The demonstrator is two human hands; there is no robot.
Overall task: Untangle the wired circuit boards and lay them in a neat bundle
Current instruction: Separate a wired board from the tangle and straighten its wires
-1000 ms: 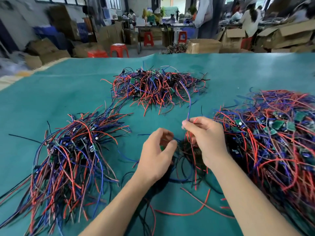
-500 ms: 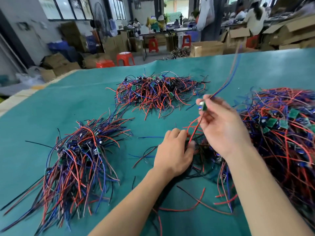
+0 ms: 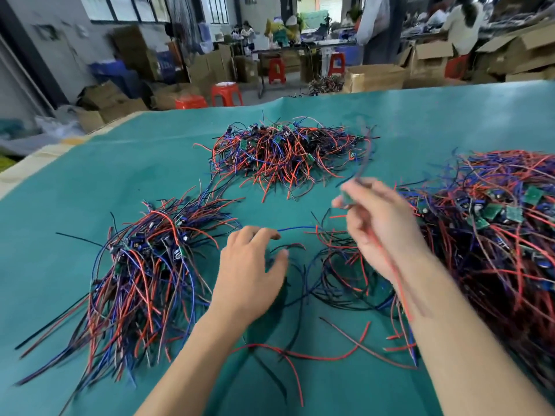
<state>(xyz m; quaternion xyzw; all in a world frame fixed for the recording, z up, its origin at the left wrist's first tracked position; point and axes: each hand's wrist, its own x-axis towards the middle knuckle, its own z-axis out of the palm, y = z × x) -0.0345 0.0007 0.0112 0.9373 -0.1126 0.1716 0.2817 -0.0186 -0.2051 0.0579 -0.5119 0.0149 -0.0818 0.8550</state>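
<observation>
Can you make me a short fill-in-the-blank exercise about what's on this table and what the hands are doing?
1. The table cover is ____ in colour.
2. The right hand is raised and pinches a small ____ board with wires trailing from it.
3. The left hand is low over the loose wires, holding ____.
4. The straightened bundle lies on the ____ side of the table.

Missing words: teal (green); circuit; nothing; left
</observation>
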